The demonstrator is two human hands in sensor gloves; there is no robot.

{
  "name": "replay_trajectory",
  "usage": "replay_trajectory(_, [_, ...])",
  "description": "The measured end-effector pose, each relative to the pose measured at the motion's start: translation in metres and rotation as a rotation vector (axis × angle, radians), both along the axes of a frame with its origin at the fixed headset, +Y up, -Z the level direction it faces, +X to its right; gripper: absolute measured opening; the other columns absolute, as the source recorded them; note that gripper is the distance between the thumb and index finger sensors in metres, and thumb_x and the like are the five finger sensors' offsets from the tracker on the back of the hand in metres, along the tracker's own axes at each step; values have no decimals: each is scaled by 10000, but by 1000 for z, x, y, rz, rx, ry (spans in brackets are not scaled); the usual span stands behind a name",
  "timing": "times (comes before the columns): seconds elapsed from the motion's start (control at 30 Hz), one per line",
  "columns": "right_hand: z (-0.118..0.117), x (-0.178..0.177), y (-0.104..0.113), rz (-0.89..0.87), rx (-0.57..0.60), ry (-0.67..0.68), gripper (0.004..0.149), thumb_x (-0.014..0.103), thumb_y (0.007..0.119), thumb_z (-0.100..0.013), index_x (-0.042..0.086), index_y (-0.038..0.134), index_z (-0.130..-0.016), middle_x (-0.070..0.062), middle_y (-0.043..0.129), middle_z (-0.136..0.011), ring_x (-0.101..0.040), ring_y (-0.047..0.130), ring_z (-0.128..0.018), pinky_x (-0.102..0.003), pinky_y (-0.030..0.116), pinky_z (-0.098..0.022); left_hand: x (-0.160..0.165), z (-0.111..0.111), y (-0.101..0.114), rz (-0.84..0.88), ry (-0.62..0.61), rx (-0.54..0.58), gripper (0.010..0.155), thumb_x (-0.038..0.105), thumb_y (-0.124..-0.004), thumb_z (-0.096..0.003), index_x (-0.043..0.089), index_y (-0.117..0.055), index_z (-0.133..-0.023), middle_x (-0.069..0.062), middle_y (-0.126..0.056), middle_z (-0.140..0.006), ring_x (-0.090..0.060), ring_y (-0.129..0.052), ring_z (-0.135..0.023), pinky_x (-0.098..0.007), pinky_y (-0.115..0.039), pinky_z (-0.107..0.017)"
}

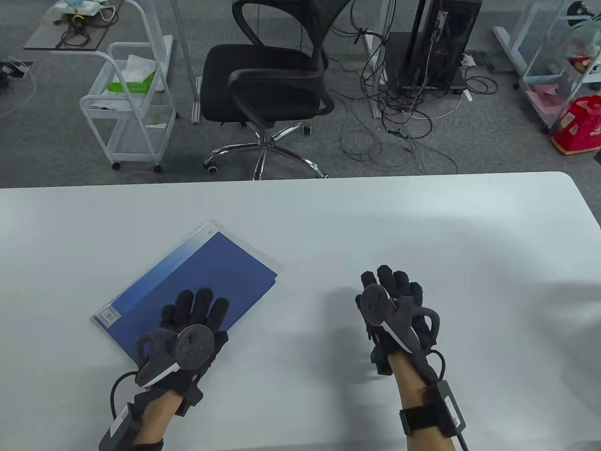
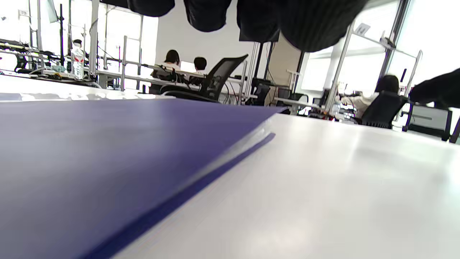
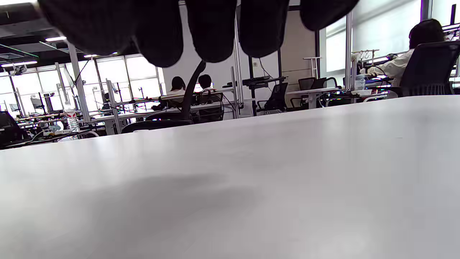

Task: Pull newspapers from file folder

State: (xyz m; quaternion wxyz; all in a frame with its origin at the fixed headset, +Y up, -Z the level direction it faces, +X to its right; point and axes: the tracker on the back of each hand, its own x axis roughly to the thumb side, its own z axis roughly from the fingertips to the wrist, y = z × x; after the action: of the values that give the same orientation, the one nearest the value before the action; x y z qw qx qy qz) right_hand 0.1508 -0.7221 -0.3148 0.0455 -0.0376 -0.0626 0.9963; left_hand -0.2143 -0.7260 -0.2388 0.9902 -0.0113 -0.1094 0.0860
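A blue file folder (image 1: 197,277) under a clear cover lies flat on the white table (image 1: 375,221), at the left and turned at an angle. It also fills the left of the left wrist view (image 2: 90,151). No newspaper shows outside it. My left hand (image 1: 195,312) is over the folder's near right part with fingers stretched out; its fingers (image 2: 258,18) hang above the folder. My right hand (image 1: 392,293) hovers over bare table to the right of the folder, fingers extended and holding nothing; its fingers (image 3: 212,25) show at the top of the right wrist view.
Beyond the table's far edge stand a black office chair (image 1: 267,84), a white wire cart (image 1: 129,103) and a computer tower with tangled cables (image 1: 432,51). The table's rounded right corner (image 1: 568,181) is at the far right.
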Motion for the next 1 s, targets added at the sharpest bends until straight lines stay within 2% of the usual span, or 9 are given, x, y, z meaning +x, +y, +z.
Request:
replay_trajectory(0.1, [0,0,1,-4,2,-1,577,519,720,-384,379,694,-943,10,638,-1101,-361,652,-1044,-631,522,-736,0,1,0,11,0,-23,656,449,-686,-503,265,-594,-1125,-150,-400,-1227,-562,-395,-1080,-702,-383,-717])
replay_trajectory(0.27, [1,0,7,-23,20,2,574,519,719,-384,378,700,-940,8,649,-1096,-362,661,-1040,-632,525,-734,-5,3,7,46,28,11,650,444,-686,-502,255,-615,-1121,-152,-408,-1227,-567,-400,-1079,-704,-383,-717])
replay_trajectory(0.47, [3,2,14,-53,45,5,571,518,719,-384,371,710,-936,0,664,-1088,-363,678,-1031,-633,534,-729,-13,3,27,114,65,69,649,445,-687,-503,260,-623,-1122,-140,-415,-1233,-559,-402,-1091,-703,-378,-727])
replay_trajectory(0.6, [4,5,19,-64,51,5,569,517,719,-384,367,715,-933,-6,671,-1084,-363,685,-1026,-633,540,-725,-26,-13,46,173,128,72,654,445,-693,-502,259,-624,-1125,-136,-412,-1239,-551,-383,-1101,-706,-356,-736])
replay_trajectory(0.7, [6,5,23,-92,65,13,569,516,719,-384,360,720,-932,-14,678,-1080,-367,693,-1020,-635,545,-720,-41,-37,53,190,205,24,661,444,-699,-500,255,-616,-1128,-136,-412,-1239,-549,-376,-1105,-708,-349,-738])
replay_trajectory(0.8, [6,5,24,-104,63,16,572,516,719,-385,358,716,-934,-16,682,-1077,-368,694,-1019,-636,545,-720,-57,-60,47,174,285,-51,679,449,-711,-497,256,-588,-1136,-139,-394,-1242,-545,-362,-1108,-707,-343,-741])
replay_trajectory(0.83, [6,5,23,-107,59,20,570,516,719,-385,358,719,-933,-17,683,-1078,-368,696,-1018,-636,546,-719,-68,-74,36,167,338,-116,686,451,-716,-495,256,-577,-1138,-138,-388,-1243,-544,-357,-1109,-707,-341,-742])
replay_trajectory(0.87, [6,4,23,-107,58,22,570,517,719,-385,358,719,-932,-20,685,-1076,-368,699,-1016,-639,548,-716,-73,-79,31,160,363,-145,694,452,-723,-493,257,-564,-1140,-139,-378,-1242,-543,-352,-1108,-706,-340,-742])
replay_trajectory(1.0, [6,4,22,-125,41,27,573,516,719,-386,353,719,-935,-24,689,-1075,-370,703,-1014,-638,550,-716,-110,-101,-16,104,530,-356,766,463,-755,-477,265,-439,-1146,-147,-308,-1237,-534,-288,-1105,-695,-310,-747])
